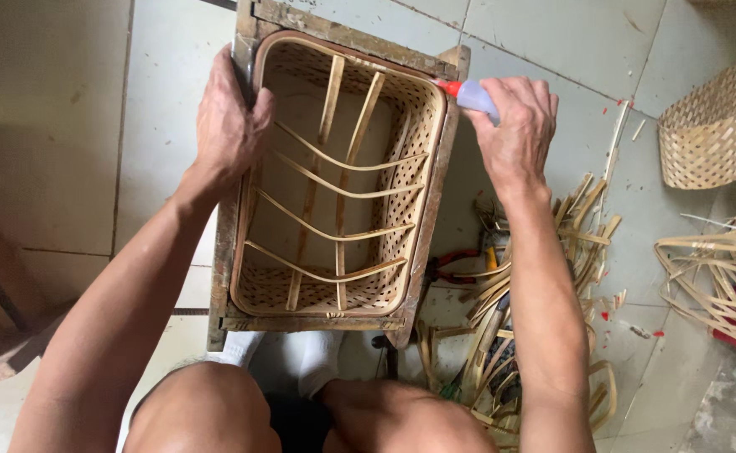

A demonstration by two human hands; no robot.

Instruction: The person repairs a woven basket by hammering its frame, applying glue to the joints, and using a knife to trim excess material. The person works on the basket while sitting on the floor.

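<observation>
A rectangular woven bamboo basket sits inside a worn wooden frame, with thin bamboo strips bowed across its opening. My left hand grips the basket's left rim and the frame beside it. My right hand holds a small squeeze bottle with a red nozzle. The nozzle tip touches the basket's right rim near the far corner.
Loose bamboo strips and offcuts lie on the tiled floor at my right, with red-handled pliers among them. Another woven basket stands at the far right above a bundle of strips. My knees are below the frame.
</observation>
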